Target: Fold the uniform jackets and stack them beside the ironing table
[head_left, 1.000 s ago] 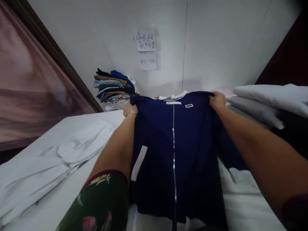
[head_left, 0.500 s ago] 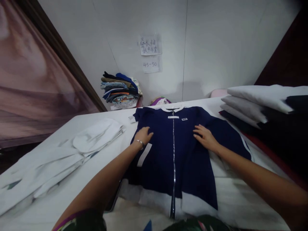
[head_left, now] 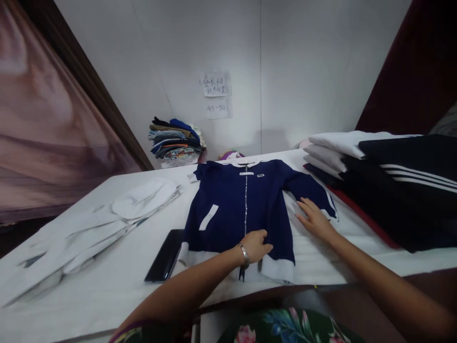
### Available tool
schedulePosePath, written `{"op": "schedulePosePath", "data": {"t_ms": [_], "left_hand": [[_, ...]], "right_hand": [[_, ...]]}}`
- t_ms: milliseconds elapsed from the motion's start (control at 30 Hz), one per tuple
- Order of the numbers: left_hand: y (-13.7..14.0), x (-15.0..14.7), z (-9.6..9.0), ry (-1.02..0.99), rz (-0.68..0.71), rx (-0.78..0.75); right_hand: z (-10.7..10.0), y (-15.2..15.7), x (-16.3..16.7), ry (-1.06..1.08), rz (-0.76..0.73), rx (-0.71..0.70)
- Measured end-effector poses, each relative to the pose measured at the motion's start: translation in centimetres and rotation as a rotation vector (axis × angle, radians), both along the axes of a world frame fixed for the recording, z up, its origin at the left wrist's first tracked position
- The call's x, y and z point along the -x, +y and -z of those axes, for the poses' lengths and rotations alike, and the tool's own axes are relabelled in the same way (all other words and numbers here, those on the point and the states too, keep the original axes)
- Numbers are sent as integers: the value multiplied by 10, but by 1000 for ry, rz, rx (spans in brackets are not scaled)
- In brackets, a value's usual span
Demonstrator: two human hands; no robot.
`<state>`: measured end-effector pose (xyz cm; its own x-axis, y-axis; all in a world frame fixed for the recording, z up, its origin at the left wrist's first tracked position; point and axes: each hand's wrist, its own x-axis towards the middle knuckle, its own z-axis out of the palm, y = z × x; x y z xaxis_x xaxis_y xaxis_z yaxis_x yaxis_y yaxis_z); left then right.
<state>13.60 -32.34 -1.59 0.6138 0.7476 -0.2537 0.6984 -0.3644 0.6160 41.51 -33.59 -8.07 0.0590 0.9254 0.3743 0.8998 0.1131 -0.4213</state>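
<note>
A navy zip-up jacket (head_left: 228, 205) with white collar, cuffs and hem lies front-up on the white table. My left hand (head_left: 256, 245), a silver bracelet on its wrist, rests over the lower front by the zip, with thumb and fingers apart. To its right, my right hand (head_left: 314, 218) is open, its fingers stretched out at the lower edge of the sleeve that lies out to the right. No fold of cloth shows in either hand. The jacket's other sleeve is mostly hidden; only its cuff shows at the upper left.
A dark flat device like a phone (head_left: 164, 257) lies left of the jacket. White clothing (head_left: 117, 224) is spread farther left. Folded garments (head_left: 385, 176) are stacked at the right, and a pile of clothes (head_left: 176, 138) stands by the wall under paper signs (head_left: 217, 95).
My left hand has moved right and down from the jacket's left chest to near the zip. My right hand has left the chest for the sleeve's edge. The view has shifted, uncovering the dark device.
</note>
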Motion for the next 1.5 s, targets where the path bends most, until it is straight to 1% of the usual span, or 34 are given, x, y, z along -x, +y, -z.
{"op": "schedulePosePath", "data": {"t_ms": [67, 133, 167, 233, 300, 367, 400, 467, 567, 633, 700, 800, 867, 900, 933, 967, 1000, 1033, 1067, 1100, 1133, 1167, 1200, 1233, 1267, 1300, 1333, 1367, 1400, 1433, 1500], "left_hand": [[-8, -21, -3, -123, 13, 47], [-18, -48, -6, -237, 36, 103], [-23, -63, -7, -272, 48, 125], [-35, -93, -4, -281, 87, 135], [-45, -120, 6, -219, 143, 117], [-54, -139, 18, -137, 182, 94], [-57, -145, 25, -106, 191, 93], [-60, -150, 34, -82, 195, 113], [-63, -149, 39, -94, 208, 137], [-65, -145, 37, -88, 205, 111], [-67, -143, 35, -77, 197, 87], [-71, -141, 34, -80, 227, 90], [-72, -139, 33, -94, 267, 96], [-72, -137, 33, -108, 287, 95], [-70, -133, 32, -126, 300, 92], [-67, -128, 30, -148, 300, 86], [-62, -120, 28, -175, 285, 73], [-55, -109, 25, -206, 252, 53], [-45, -94, 21, -237, 199, 26], [-32, -76, 16, -264, 129, -10], [-17, -55, 11, -283, 42, -56], [0, -30, 5, -283, -56, -95], [18, -3, -1, -265, -166, -144], [36, 26, -7, -231, -270, -206], [55, 55, -13, -171, -386, -295], [72, 84, -17, -86, -496, -376], [89, 111, -20, 22, -619, -433], [103, 135, -22, 134, -722, -428], [116, 155, -22, 226, -801, -371], [126, 172, -20, 266, -836, -325], [143, 191, -11, 303, -856, -222]], "right_hand": [[-3, -3, -22, -154, 99, 22], [-2, -7, -43, -243, 220, 102], [-2, -9, -53, -255, 274, 148], [-2, -11, -71, -229, 329, 212], [-7, -11, -87, -156, 351, 250], [-17, -9, -99, -36, 415, 272], [-24, -7, -104, 58, 465, 257], [-40, -4, -108, 266, 550, 178], [-67, 5, -104, 502, 581, -6], [-87, 16, -95, 661, 568, -137], [-111, 31, -86, 865, 543, -259], [-153, 60, -79, 1086, 497, -339], [-181, 80, -81, 1147, 445, -421], [-192, 88, -83, 1135, 410, -486], [-200, 94, -85, 1096, 374, -519], [-205, 99, -88, 1015, 359, -509], [-206, 102, -89, 907, 360, -456], [-203, 102, -90, 795, 378, -378], [-196, 100, -88, 696, 401, -300], [-184, 95, -86, 596, 418, -240], [-168, 89, -82, 549, 418, -225], [-150, 81, -78, 502, 372, -224], [-129, 72, -72, 394, 301, -217], [-107, 62, -66, 352, 223, -135], [-86, 52, -60, 381, 183, -2], [-66, 42, -53, 440, 171, 161], [-49, 32, -46, 487, 143, 293], [-36, 24, -40, 524, 139, 358], [-26, 16, -34, 555, 155, 380], [-21, 11, -28, 592, 179, 398], [-19, 5, -17, 619, 213, 422]]}}
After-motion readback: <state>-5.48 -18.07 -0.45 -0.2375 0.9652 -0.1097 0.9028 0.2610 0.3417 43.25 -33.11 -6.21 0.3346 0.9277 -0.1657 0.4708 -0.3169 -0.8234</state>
